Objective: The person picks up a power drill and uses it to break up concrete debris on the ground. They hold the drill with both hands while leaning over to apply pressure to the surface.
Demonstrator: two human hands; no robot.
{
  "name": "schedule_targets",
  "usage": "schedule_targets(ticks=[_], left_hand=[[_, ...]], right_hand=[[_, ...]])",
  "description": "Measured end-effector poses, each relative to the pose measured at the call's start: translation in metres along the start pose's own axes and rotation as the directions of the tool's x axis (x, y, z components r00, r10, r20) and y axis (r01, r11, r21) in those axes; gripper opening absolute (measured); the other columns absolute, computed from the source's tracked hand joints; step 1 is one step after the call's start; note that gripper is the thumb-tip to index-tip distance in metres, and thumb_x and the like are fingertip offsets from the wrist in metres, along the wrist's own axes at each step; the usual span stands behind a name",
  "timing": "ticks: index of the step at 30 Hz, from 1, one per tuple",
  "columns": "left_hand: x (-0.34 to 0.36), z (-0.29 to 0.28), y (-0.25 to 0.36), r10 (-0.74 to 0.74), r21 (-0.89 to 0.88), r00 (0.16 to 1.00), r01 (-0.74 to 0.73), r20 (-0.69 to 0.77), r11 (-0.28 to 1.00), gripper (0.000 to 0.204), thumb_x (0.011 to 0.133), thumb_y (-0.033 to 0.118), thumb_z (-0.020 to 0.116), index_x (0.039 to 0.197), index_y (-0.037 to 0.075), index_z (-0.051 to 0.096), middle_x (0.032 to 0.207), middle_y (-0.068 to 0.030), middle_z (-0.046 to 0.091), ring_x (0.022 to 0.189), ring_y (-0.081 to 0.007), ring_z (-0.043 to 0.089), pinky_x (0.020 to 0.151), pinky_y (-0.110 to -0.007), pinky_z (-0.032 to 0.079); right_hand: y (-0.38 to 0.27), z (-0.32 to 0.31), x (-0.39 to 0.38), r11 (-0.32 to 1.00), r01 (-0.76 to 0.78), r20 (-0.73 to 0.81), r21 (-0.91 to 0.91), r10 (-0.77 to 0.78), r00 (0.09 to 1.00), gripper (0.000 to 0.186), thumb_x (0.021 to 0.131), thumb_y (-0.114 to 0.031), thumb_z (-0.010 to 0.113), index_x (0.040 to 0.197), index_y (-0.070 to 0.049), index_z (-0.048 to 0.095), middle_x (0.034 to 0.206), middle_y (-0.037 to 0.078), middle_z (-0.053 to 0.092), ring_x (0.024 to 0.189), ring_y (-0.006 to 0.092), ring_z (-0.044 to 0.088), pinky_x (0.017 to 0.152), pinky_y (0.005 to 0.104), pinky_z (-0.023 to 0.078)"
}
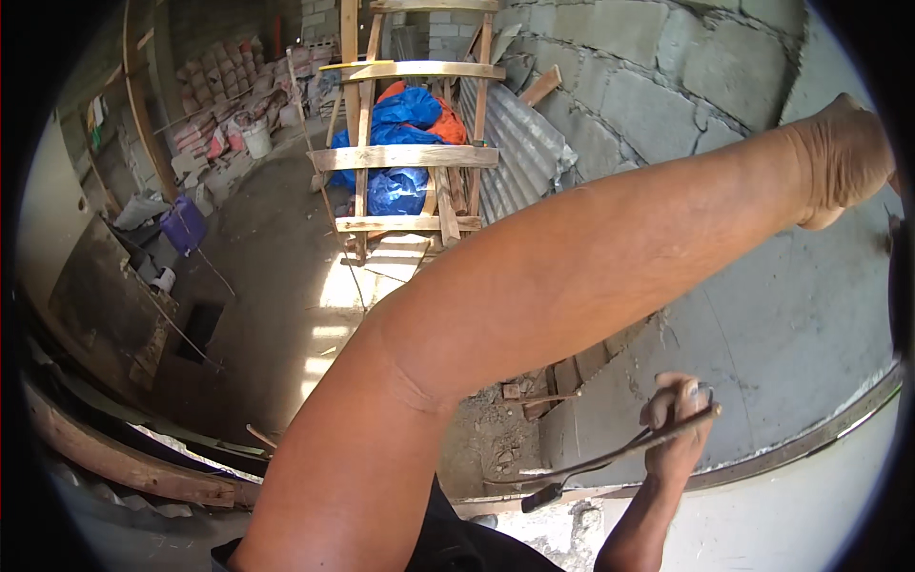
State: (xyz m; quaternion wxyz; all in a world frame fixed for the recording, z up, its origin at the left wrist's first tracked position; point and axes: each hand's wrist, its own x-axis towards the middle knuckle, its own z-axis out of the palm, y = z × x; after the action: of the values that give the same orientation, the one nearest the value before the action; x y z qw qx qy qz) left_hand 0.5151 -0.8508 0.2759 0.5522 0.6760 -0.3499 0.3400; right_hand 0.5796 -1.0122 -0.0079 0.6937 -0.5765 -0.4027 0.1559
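Observation:
My left arm crosses the view from the lower left to the upper right. At its end my left hand [843, 157] is bent at the wrist close to the grey wall [762, 315]; its fingers are out of sight at the rim. Lower right, my right hand [679, 410] has its fingers wrapped round a long thin tool with a dark block at one end [543, 497]. The tool slants down to the left, in front of the smooth grey wall surface. Its exact kind is not clear.
A rough wooden ladder [410, 155] stands ahead, with a blue tarp [398, 191] behind it. Corrugated metal sheets [515, 143] lean against the block wall [648, 48]. Sacks [219, 71], a white bucket [256, 139] and a purple container [183, 225] are at left.

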Motion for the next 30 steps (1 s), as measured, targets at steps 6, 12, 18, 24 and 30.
schedule_targets(ticks=[6, 12, 18, 24, 30], left_hand=[[-0.17, -0.134, -0.002, -0.235, 0.117, 0.921, 0.283, -0.312, 0.952, 0.058, 0.094, 0.047, 0.071, 0.126, -0.001, 0.064, 0.095, -0.0134, 0.072, 0.095, -0.0222, 0.069, 0.09, -0.039, 0.055], [-0.438, -0.11, -0.099, -0.905, -0.333, 0.279, 0.862, -0.322, 0.384, 0.045, 0.1, 0.041, 0.066, 0.116, 0.0, 0.067, 0.082, -0.0072, 0.07, 0.075, -0.0158, 0.068, 0.069, -0.033, 0.057], [-0.637, 0.012, -0.175, -0.982, -0.315, -0.016, 0.948, -0.188, 0.045, 0.033, 0.096, 0.036, 0.063, 0.078, 0.008, 0.066, 0.069, 0.0, 0.062, 0.062, -0.0117, 0.056, 0.056, -0.03, 0.043], [-0.742, 0.071, -0.188, -0.937, -0.544, -0.297, 0.825, -0.183, -0.155, 0.03, 0.097, 0.033, 0.065, 0.078, 0.009, 0.064, 0.07, 0.0009, 0.061, 0.055, -0.0092, 0.05, 0.047, -0.028, 0.035], [-0.788, 0.095, -0.212, -0.809, -0.774, -0.489, 0.63, -0.327, -0.068, 0.03, 0.094, 0.032, 0.069, 0.083, 0.005, 0.066, 0.069, -0.0021, 0.061, 0.052, -0.0128, 0.05, 0.046, -0.032, 0.036]], right_hand=[[0.01, 0.087, 0.056, 0.99, 0.023, 0.326, -0.139, 0.024, 0.945, 0.047, 0.107, -0.037, 0.052, 0.102, 0.005, 0.072, 0.078, 0.006, 0.065, 0.073, 0.0138, 0.056, 0.066, 0.0288, 0.042], [0.044, 0.15, 0.104, 0.964, -0.038, 0.395, -0.263, 0.144, 0.907, 0.039, 0.108, -0.029, 0.054, 0.103, 0.004, 0.074, 0.089, 0.007, 0.071, 0.065, 0.0105, 0.059, 0.057, 0.0248, 0.047], [0.14, 0.18, 0.138, 0.936, -0.265, 0.378, -0.233, 0.338, 0.862, 0.04, 0.109, -0.029, 0.054, 0.121, 0.006, 0.068, 0.096, 0.009, 0.073, 0.074, 0.0118, 0.068, 0.065, 0.0258, 0.055], [0.196, 0.217, 0.131, 0.962, -0.27, 0.402, -0.042, 0.264, 0.877, 0.041, 0.109, -0.027, 0.053, 0.129, 0.007, 0.062, 0.115, 0.014, 0.071, 0.093, 0.0167, 0.071, 0.078, 0.028, 0.058], [0.241, 0.249, 0.126, 0.889, -0.38, 0.621, 0.255, 0.151, 0.769, 0.047, 0.11, -0.031, 0.049, 0.137, 0.007, 0.055, 0.139, 0.017, 0.061, 0.125, 0.0259, 0.064, 0.101, 0.0368, 0.052]])
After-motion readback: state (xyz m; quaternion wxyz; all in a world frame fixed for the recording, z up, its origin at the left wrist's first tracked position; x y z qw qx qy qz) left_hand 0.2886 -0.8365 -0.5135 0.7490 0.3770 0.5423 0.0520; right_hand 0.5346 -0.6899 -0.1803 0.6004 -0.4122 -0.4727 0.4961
